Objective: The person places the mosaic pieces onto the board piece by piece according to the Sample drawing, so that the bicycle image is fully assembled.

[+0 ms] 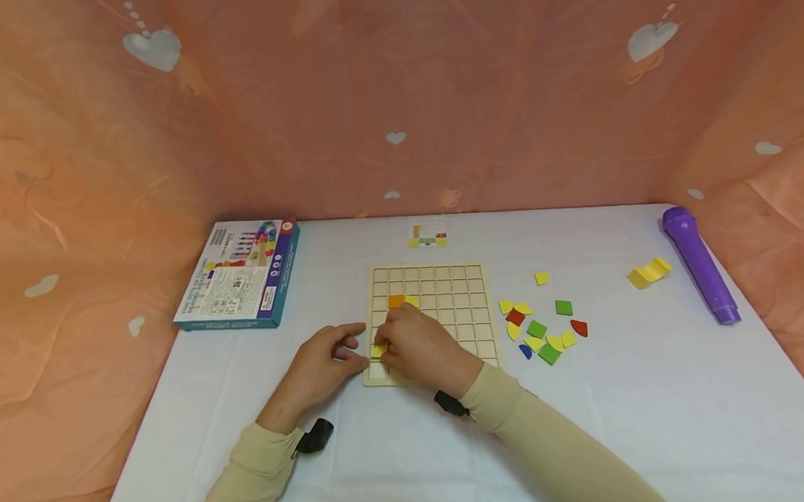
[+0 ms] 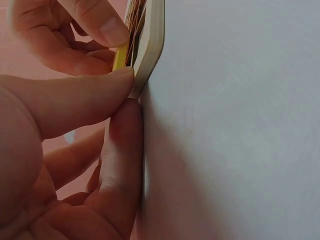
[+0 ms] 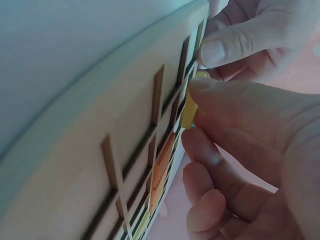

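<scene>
A light wooden grid board (image 1: 472,315) lies on the table. Near its lower left, my right hand (image 1: 423,347) pinches a yellow piece (image 1: 378,351) between thumb and fingers; the right wrist view shows this yellow piece (image 3: 189,111) against the grid. My left hand (image 1: 319,367) holds the board's left edge, its thumb on top in the left wrist view. An orange piece (image 1: 395,301) and another yellow piece (image 1: 412,301) sit in cells above my right hand, which hides part of the board.
Right of the board lie loose green (image 1: 564,307), yellow, red and blue pieces. A small pattern card (image 1: 428,232) is behind the board. A boxed set (image 1: 231,277) stands at left; a yellow wavy block (image 1: 649,272) and purple tube (image 1: 700,264) are at right.
</scene>
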### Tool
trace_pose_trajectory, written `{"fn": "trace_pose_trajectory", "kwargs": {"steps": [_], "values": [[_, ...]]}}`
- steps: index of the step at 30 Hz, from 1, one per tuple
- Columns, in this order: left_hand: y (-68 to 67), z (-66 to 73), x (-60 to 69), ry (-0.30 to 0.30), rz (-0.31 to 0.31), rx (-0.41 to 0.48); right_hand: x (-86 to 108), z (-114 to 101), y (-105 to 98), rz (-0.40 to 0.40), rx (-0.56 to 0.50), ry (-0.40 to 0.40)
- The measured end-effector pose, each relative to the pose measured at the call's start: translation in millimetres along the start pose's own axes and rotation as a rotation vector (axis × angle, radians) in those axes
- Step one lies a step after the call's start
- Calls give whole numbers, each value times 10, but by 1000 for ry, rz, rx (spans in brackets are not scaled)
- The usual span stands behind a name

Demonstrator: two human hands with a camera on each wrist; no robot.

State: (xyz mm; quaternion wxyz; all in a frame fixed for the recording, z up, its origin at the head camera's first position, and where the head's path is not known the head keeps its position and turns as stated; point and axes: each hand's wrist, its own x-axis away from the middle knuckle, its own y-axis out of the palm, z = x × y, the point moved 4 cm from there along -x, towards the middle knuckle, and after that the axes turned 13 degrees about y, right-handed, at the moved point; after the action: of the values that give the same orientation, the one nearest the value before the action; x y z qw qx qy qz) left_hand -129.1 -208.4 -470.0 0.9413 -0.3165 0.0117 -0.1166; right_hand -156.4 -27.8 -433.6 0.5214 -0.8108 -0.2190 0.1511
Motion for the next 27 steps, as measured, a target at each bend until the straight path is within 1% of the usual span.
{"fn": "trace_pose_trajectory", "kwargs": {"steps": [3,14,22,27], "values": [[4,7,-6,2,-2,0,1,-6,8,6,17,-9],[6,21,-7,1,-6,-15,-2,-13,42,2,42,-5],[1,28,-8,-11,-11,-20,-4,-20,57,-6,65,-19],[9,7,-4,-34,-13,-26,-5,-24,62,-14,84,-24]]}}
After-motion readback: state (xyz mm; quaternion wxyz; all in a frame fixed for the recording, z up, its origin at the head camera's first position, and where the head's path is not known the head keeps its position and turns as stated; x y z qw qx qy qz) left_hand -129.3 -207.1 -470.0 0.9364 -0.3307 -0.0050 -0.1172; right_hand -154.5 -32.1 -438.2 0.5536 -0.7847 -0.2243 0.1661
